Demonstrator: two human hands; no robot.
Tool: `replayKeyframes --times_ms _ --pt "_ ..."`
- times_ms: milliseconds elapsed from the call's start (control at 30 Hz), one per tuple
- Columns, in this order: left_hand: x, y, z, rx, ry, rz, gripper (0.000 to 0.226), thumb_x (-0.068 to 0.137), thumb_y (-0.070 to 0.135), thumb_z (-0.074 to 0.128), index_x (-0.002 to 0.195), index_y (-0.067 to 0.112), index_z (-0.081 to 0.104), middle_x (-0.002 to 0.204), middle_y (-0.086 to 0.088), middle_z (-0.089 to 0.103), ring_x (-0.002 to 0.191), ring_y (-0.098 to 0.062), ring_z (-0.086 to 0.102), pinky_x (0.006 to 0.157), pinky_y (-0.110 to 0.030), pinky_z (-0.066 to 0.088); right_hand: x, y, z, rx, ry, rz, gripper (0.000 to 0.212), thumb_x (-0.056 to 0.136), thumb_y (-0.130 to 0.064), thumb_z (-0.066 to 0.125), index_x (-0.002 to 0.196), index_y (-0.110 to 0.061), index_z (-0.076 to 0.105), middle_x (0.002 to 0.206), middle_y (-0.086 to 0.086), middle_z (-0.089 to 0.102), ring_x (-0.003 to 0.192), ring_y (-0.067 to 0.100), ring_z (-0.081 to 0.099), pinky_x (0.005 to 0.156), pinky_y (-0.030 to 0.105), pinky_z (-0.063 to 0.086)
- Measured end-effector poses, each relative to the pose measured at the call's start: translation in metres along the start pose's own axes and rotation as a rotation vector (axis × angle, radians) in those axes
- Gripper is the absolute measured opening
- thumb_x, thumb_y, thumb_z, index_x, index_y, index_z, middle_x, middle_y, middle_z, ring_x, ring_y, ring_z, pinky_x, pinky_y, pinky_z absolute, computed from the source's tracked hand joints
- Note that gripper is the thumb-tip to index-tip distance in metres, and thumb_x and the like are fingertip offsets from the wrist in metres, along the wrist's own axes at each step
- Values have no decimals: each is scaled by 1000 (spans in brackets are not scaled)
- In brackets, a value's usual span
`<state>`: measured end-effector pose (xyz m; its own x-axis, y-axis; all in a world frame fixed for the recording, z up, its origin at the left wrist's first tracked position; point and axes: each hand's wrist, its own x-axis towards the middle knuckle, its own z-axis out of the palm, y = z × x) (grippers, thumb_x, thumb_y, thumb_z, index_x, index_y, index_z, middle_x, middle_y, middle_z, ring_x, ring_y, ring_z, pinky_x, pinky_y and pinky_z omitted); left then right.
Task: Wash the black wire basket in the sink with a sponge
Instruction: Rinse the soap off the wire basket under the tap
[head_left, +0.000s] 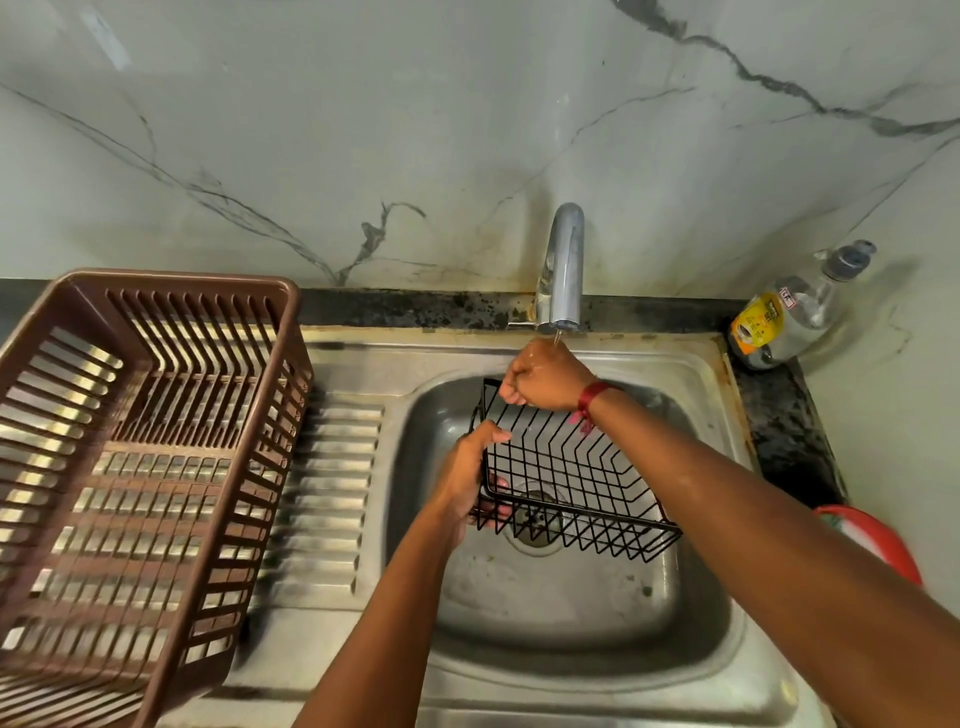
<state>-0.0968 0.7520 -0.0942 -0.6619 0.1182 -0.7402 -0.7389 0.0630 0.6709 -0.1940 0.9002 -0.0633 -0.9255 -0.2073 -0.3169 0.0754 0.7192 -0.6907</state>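
Had the left hand (467, 478) clamped on the near-left end of the black wire basket (571, 478), thumb over the top rim, fingers tucked underneath. Held it tilted over the drain (535, 519), down inside the sink (571, 623) bowl. Had the right hand (543, 376) balled up at the basket's far-left corner, right under the tap (563, 270), with a thin trickle hitting the knuckles. Honestly couldn't tell if that grip actually had the rim wire or just sat on it. Wore a red thread (589, 400) on that wrist. Had a brown plastic dish rack (130, 441) sitting on the drainboard (322, 493) to the left. Also had a clear pump bottle (789, 312) with a yellow label on the dark bench (779, 431), far right, against the marble wall (467, 130).
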Motion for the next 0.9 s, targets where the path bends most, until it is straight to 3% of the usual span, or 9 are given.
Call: replayKeyframes --times_ms 133,233,333,433,500,600,733,833,900 --pt "1 -5 1 -3 -20 -42 43 79 60 58 111 33 58 106 -18 67 83 -33 67 59 -30 49 2 -7 2 -101 -99 11 21 84 4 55 88 -2 75 88 9 75 68 11 67 71 28 59" --pt "1 -5 0 -29 -25 -56 66 64 63 58 121 28 57 95 -16 68 77 -34 66 59 -30 48 1 0 1 -128 -66 40 20 83 -1 54 81 -3 74 79 10 74 67 17 70 70 38 60" --pt "-1 -4 1 -47 -26 -51 56 62 62 57 111 35 54 94 -16 67 78 -36 66 64 -33 49 1 -4 1 -193 -107 5 20 82 1 56 83 -4 76 85 6 75 71 14 68 77 33 58" --pt "1 -6 2 -62 -22 -57 51 61 61 58 105 35 56 95 -18 66 83 -39 67 68 -36 52 2 -11 2 -17 -95 25 20 86 9 52 92 5 71 87 6 71 76 16 69 62 18 57" --pt "3 -8 2 -65 -23 -60 51 60 61 58 105 36 57 93 -18 65 84 -40 66 68 -37 53 4 -9 1 -5 -95 62 19 87 7 52 89 4 71 85 5 72 77 18 71 63 23 59" --pt "5 -13 0 -82 -28 -52 47 64 63 60 104 38 59 98 -19 64 88 -40 64 77 -45 57 4 -3 3 -126 -139 54 22 83 3 53 75 -5 72 75 4 73 71 20 73 69 41 61" --pt "3 -14 0 -95 7 -37 45 67 60 59 106 35 61 107 -17 61 93 -39 65 69 -40 59 2 -6 6 -44 -140 16 19 84 6 57 87 -1 74 82 1 73 74 10 71 77 30 59" --pt "-2 -11 -4 -107 27 -30 62 60 60 59 116 32 61 113 -17 62 93 -38 66 64 -38 58 3 0 3 -43 -150 70 21 88 5 52 89 0 73 85 9 75 74 13 72 72 25 59" --pt "-5 -9 -7 -103 33 -24 55 62 58 58 111 34 60 122 -19 61 93 -35 65 63 -36 57 2 0 3 -69 -158 65 22 88 5 51 90 0 73 87 9 75 76 16 73 69 23 59"
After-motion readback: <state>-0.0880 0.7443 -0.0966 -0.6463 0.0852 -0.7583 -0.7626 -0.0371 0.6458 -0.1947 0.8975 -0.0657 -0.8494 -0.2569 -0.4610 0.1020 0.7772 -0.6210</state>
